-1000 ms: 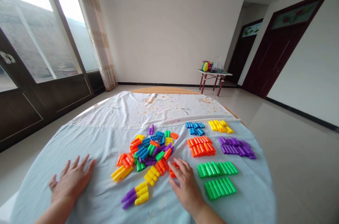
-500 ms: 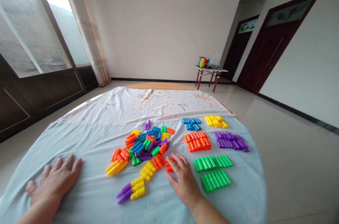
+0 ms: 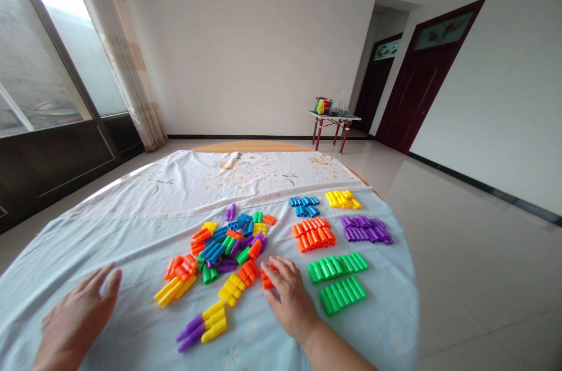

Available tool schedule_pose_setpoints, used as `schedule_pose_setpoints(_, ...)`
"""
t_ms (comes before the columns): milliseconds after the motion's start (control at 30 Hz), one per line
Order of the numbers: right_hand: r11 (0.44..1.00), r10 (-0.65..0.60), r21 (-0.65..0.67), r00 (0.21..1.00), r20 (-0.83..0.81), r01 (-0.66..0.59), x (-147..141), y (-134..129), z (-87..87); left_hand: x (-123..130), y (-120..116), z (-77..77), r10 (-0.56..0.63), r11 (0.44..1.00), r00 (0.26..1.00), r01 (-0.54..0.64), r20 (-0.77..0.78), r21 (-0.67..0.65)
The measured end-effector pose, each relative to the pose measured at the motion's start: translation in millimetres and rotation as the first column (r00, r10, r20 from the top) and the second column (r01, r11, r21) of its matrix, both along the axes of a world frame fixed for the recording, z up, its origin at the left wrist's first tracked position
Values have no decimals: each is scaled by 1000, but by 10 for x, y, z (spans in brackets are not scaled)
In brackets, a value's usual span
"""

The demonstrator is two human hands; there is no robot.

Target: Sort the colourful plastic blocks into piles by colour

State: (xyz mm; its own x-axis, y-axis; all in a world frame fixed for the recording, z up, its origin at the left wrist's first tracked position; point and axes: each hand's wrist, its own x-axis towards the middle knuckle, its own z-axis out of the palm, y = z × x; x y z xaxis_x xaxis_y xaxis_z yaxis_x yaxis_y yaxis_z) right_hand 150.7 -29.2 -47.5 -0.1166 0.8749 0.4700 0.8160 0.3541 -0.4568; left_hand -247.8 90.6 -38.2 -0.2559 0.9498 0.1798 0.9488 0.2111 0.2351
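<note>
Left hand (image 3: pixel 81 311) is drawing its spread fingers closer together | right hand (image 3: pixel 288 296) is arching over orange piece (image 3: pixel 266 278), grip unclear | piece is lying between mixed pile (image 3: pixel 215 252) and green rows (image 3: pixel 343 295)

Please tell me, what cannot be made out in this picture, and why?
In the head view:
Orange toy block: partly hidden by the right hand, so the grip is unclear.
Mixed block pile: its lower pieces are covered by upper ones.
Left hand: the forearm behind it is cut off by the bottom edge.
Plastic bag on the small table: contents too small to tell.
</note>
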Motion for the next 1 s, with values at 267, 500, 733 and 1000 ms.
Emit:
schedule_pose_setpoints(267,993,18,-120,999,-29,-22,-17,22,158,470,-70,21,-162,986,987,162,13,-29)
schedule_pose_setpoints(500,990,22,-125,963,-270,-58,-82,-17,221,401,-45,-95,-200,980,980,200,-10,-17)
schedule_pose_setpoints(733,987,32,-137,942,-334,-82,-76,-97,177,420,-59,-108,-215,976,977,215,-8,10)
schedule_pose_setpoints(1000,973,21,-220,973,-228,-72,32,-233,210,396,-97,-41,-198,976,978,192,58,98)
